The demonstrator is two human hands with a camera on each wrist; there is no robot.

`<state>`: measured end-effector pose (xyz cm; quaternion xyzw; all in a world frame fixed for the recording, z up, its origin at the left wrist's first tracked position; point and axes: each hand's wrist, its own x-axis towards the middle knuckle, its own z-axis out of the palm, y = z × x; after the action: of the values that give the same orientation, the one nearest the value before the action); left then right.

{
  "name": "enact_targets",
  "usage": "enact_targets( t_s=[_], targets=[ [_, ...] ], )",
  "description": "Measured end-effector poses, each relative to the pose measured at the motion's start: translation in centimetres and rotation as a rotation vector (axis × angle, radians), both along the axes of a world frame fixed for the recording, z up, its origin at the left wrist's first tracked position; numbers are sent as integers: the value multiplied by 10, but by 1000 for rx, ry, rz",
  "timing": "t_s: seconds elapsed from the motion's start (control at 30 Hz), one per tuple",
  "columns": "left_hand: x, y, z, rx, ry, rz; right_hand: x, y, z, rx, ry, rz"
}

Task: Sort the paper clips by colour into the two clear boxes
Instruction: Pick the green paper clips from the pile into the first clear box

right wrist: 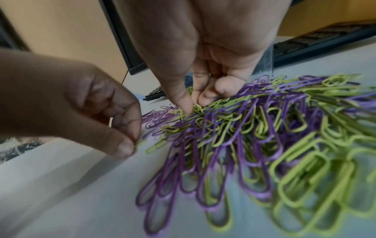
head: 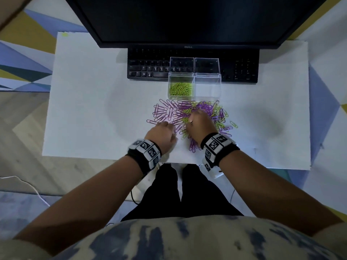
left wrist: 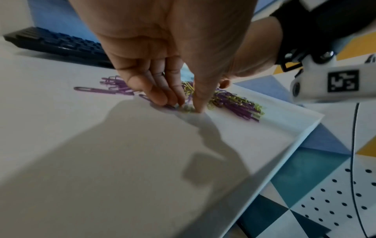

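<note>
A mixed pile of purple and green paper clips (head: 216, 114) lies in front of two clear boxes; purple clips (head: 165, 111) spread out to its left. The left box (head: 180, 79) holds green clips (head: 181, 89); the right box (head: 207, 87) looks empty. My left hand (head: 166, 130) is at the pile's near left edge, thumb and forefinger pinching a green clip (right wrist: 140, 142) low over the table. My right hand (head: 195, 119) reaches down into the middle of the pile, thumb and fingertips (right wrist: 203, 99) closing on green clips (right wrist: 196, 108).
Both boxes have their lids (head: 206, 65) tipped back onto a black keyboard (head: 148, 68), with a dark monitor (head: 187, 19) behind. The white table's near edge (head: 112, 158) runs just below my wrists. Patterned floor surrounds the table.
</note>
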<state>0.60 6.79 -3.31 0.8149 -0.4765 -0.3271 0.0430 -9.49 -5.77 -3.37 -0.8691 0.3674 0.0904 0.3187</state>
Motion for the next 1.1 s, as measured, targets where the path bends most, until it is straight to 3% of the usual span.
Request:
enact_targets(
  t_s=[0.23,0.4,0.6,0.73,0.8,0.9,1.1],
  targets=[
    [-8,6,-11,-25,-34,-47,-10,-14,4,180,-38,-133],
    [-8,7,-10,-62,27,-34,-21,-29,14,560,-204,-358],
    [4,0,-5,-300,319,355,-31,-34,18,835,-337,-449],
    [6,-13,0,-258,640,663,-30,-31,17,1044,-397,-534],
    [5,-16,0,-245,719,716,-29,-30,17,1125,-427,-626],
    [-1,-19,-2,-220,613,612,-28,-30,17,1076,-388,-607],
    [-16,-19,-9,-214,250,106,-31,-27,15,465,-146,-200]
  ],
)
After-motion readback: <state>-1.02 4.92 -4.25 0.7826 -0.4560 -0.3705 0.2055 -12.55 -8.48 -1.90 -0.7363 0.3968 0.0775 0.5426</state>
